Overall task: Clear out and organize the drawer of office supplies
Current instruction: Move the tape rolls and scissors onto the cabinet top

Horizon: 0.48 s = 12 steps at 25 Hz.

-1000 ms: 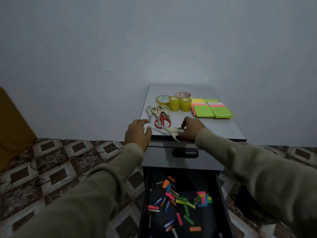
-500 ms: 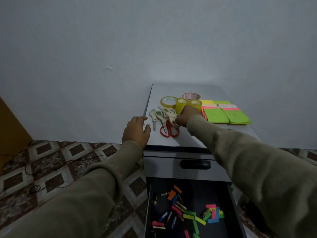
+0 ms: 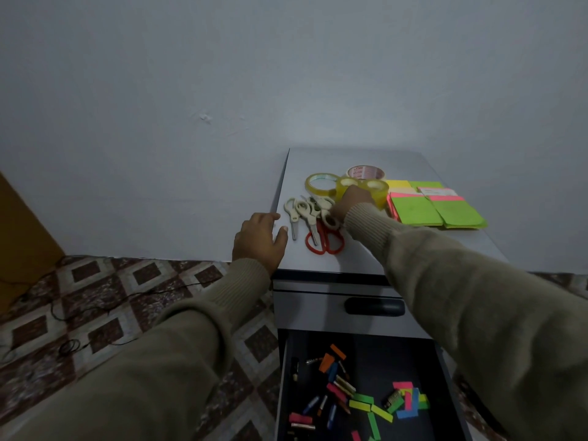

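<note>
Right hand (image 3: 351,202) is reaching onto the top of the grey metal cabinet (image 3: 366,259), sitting right at the handles of the pile of cream-handled scissors (image 3: 313,210). Honestly can't tell if the fingers are pinching a handle or just touching it, since the back of the hand is blocking them. Just past the hand, the two small yellow tape rolls (image 3: 375,189) are standing side by side, with a flat yellowish clear tape ring (image 3: 321,183) lying to its left and a tan tape roll with red print (image 3: 365,172) lying behind those. Nearer than the hand, the red-handled scissors (image 3: 324,241) are lying under the cream ones. Off to the right of the hand, stacks of neon green, pink and yellow sticky notes (image 3: 436,208) are sitting in a tidy block.

Left hand (image 3: 259,240) is resting spread on the cabinet's front-left corner, fingers relaxed, thumb on the top, gripping nothing.

Below both hands the open black drawer (image 3: 391,354) is hanging out, with a scatter of colourful little flags and small pen-like bits (image 3: 356,399) lying inside it. Patterned brown-and-cream floor tiles (image 3: 127,297) are showing to the left, under the left sleeve.
</note>
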{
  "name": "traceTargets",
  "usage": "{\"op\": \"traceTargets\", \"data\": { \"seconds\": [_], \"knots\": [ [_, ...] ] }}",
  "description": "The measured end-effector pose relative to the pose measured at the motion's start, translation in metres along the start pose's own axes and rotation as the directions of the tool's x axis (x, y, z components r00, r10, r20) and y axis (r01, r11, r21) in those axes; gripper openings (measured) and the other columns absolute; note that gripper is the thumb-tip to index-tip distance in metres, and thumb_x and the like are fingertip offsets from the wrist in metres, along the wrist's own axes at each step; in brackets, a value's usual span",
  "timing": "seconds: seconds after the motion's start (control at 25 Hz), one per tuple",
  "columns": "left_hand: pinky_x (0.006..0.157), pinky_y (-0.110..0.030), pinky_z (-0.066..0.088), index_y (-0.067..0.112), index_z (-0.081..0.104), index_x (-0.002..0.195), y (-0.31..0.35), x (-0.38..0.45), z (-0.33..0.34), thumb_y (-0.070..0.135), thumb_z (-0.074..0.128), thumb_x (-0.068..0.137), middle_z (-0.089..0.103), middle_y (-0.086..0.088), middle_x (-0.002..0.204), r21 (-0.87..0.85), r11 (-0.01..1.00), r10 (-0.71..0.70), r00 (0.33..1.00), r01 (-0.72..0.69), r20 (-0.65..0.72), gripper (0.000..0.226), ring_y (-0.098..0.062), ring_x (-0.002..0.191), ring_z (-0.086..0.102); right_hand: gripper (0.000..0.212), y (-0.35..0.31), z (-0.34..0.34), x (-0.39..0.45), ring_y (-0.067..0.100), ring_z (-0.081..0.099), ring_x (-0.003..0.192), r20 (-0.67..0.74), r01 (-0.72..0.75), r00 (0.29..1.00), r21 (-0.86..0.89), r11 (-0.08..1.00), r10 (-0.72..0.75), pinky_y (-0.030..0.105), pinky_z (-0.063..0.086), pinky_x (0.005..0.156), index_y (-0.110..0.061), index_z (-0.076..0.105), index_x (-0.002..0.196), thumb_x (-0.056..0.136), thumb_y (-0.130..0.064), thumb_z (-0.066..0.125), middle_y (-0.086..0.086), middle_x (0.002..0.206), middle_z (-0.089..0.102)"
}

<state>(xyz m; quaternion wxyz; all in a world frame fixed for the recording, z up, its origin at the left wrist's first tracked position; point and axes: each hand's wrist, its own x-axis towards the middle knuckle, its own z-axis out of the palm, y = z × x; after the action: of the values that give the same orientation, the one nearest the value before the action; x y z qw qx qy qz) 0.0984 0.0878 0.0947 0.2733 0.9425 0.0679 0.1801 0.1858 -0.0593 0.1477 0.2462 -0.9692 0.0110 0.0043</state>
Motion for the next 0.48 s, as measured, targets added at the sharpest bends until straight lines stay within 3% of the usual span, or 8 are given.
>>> {"op": "traceTargets", "data": {
  "seconds": [0.12, 0.32, 0.48],
  "knots": [
    [0.102, -0.035, 0.034, 0.013, 0.048, 0.132, 0.001, 0.0, 0.0, 0.03, 0.043, 0.096, 0.048, -0.005, 0.134, -0.003, 1.0, -0.005, 1.0, 0.005, 0.001, 0.04, -0.022, 0.123, 0.043, 0.011, 0.002, 0.001, -0.003, 0.02, 0.052, 0.073, -0.008, 0.0, 1.0, 0.001, 1.0, 0.0, 0.026, 0.047, 0.063, -0.004, 0.051, 0.085, 0.092, -0.013, 0.05, 0.003, 0.067, 0.042],
    [0.102, -0.035, 0.033, 0.014, 0.047, 0.133, 0.012, -0.007, -0.006, 0.029, 0.044, 0.096, 0.047, -0.006, 0.136, 0.0, 1.0, 0.013, 1.0, -0.013, 0.018, 0.04, -0.022, 0.123, 0.042, 0.029, 0.007, -0.011, -0.021, 0.025, 0.055, 0.09, -0.008, 0.027, 1.0, 0.126, 0.992, -0.026, 0.028, 0.046, 0.072, -0.002, 0.049, 0.115, 0.089, -0.012, 0.054, 0.013, 0.106, 0.058],
    [0.099, -0.035, 0.036, 0.013, 0.05, 0.13, 0.025, -0.029, -0.014, 0.044, 0.039, 0.086, 0.05, -0.007, 0.131, -0.013, 0.997, 0.074, 0.997, -0.073, 0.033, 0.055, -0.025, 0.119, 0.045, 0.032, 0.028, -0.026, -0.055, 0.025, 0.056, 0.101, -0.016, 0.144, 0.99, 0.133, 0.981, -0.143, 0.03, 0.043, 0.079, -0.007, 0.051, 0.114, 0.087, -0.021, 0.059, 0.012, 0.111, 0.06]
  ]
}}
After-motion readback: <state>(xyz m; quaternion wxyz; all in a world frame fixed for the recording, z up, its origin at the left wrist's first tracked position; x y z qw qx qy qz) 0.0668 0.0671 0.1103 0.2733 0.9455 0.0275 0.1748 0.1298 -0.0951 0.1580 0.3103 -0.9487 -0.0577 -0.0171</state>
